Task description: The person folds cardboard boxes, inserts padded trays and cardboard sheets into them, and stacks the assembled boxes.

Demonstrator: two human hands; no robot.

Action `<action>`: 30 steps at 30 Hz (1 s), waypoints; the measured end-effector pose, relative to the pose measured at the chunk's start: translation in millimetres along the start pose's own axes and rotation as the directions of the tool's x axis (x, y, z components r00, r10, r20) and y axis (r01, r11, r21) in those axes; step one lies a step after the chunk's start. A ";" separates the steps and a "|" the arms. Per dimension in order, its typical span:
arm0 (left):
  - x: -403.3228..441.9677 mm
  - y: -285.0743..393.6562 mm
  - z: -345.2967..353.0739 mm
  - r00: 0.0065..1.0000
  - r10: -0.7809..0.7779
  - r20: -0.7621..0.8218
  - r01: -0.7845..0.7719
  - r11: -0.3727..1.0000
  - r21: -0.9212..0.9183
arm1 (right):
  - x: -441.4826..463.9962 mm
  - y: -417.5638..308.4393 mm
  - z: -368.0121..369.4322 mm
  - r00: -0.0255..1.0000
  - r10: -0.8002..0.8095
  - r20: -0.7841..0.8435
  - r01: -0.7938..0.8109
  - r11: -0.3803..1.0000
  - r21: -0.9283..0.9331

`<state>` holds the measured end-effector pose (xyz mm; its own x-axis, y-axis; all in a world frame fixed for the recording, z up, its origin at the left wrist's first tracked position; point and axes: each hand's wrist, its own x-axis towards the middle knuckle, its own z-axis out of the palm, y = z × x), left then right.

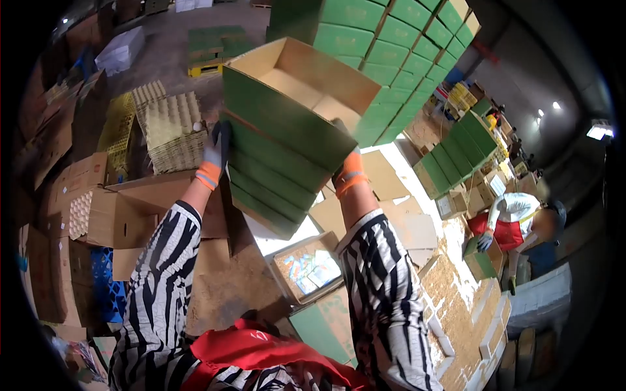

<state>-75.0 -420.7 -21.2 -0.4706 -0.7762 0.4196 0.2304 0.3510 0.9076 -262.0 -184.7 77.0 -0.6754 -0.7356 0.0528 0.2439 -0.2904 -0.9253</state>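
A green cardboard box (280, 120), open at the top with a bare brown inside, sits uppermost on several similar green layers (270, 186), tilted in front of me. My left hand (217, 146), in a grey glove with an orange cuff, presses along the left side of this stack. My right hand (345, 156), gloved the same way, grips the right side near the top box's rim; part of its fingers is hidden behind the cardboard. Below the stack, a shallow carton (279, 266) holds colourful printed cards or packets (313, 268).
A tall stack of green boxes (349, 32) rises ahead. Egg trays (171, 124) and open brown cartons (130, 218) stand at left. Flat cardboard (411, 225) covers the white table at right. A co-worker (515, 218) in a red apron handles a green box (479, 260).
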 end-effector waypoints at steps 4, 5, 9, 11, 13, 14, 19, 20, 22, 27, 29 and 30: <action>-1.1 -50.6 7.6 0.993 0.107 -0.049 -0.106 0.994 0.010 | -61.4 -41.7 19.5 0.953 0.196 -0.232 -0.203 0.979 -0.007; 27.0 -124.6 -6.6 0.993 0.067 -0.098 -0.092 0.959 -0.269 | -68.9 -22.8 -5.6 0.948 0.191 -0.256 -0.183 0.982 0.055; -79.7 39.4 32.4 0.915 0.366 -0.169 -0.302 0.900 0.314 | -201.9 26.9 -77.6 0.919 -0.185 -0.347 0.079 0.951 -0.298; -167.6 58.8 63.9 0.918 0.396 0.015 -0.388 0.892 0.230 | -304.3 53.2 -113.5 0.846 -0.288 -0.448 0.067 0.892 -0.446; -269.9 44.5 102.1 0.889 0.371 0.267 -0.387 0.922 0.009 | -414.8 87.2 -163.5 0.649 -0.227 -0.726 -0.148 0.899 -0.413; -298.9 80.3 112.0 0.704 0.310 0.639 -0.474 0.875 0.097 | -468.2 96.9 -186.0 0.492 -0.208 -0.846 -0.256 0.894 -0.369; -453.1 80.1 180.3 0.195 0.050 0.980 -0.622 0.779 0.084 | -677.7 171.3 -289.3 -0.061 -0.111 -0.992 -0.527 0.848 -0.062; -467.7 72.7 187.9 0.169 -0.014 0.986 -0.663 0.738 0.124 | -691.2 178.8 -292.2 0.013 -0.002 -1.000 -0.482 0.876 -0.008; -480.9 69.2 197.3 0.160 -0.078 0.984 -0.717 0.676 0.170 | -681.2 172.9 -274.9 0.099 0.036 -0.994 -0.755 0.654 -0.052; -483.3 65.3 193.5 0.209 -0.112 0.971 -0.698 0.679 0.228 | -667.9 125.1 -231.6 0.104 -0.175 -0.979 -0.285 0.938 -0.198; -479.6 87.1 205.7 0.376 -0.023 0.926 -0.673 0.680 0.291 | -666.0 87.6 -225.4 0.182 -0.140 -0.973 -0.053 0.987 -0.152; -470.9 103.1 212.6 0.462 0.158 0.873 -0.693 0.678 0.244 | -665.4 73.1 -223.6 0.240 -0.162 -0.957 0.026 0.987 -0.160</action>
<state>-10.8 92.4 -122.3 -0.9245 0.1538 0.3488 0.2743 0.9038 0.3284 49.7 420.4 -109.8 -0.8678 0.4561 -0.1971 0.1116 -0.2077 -0.9718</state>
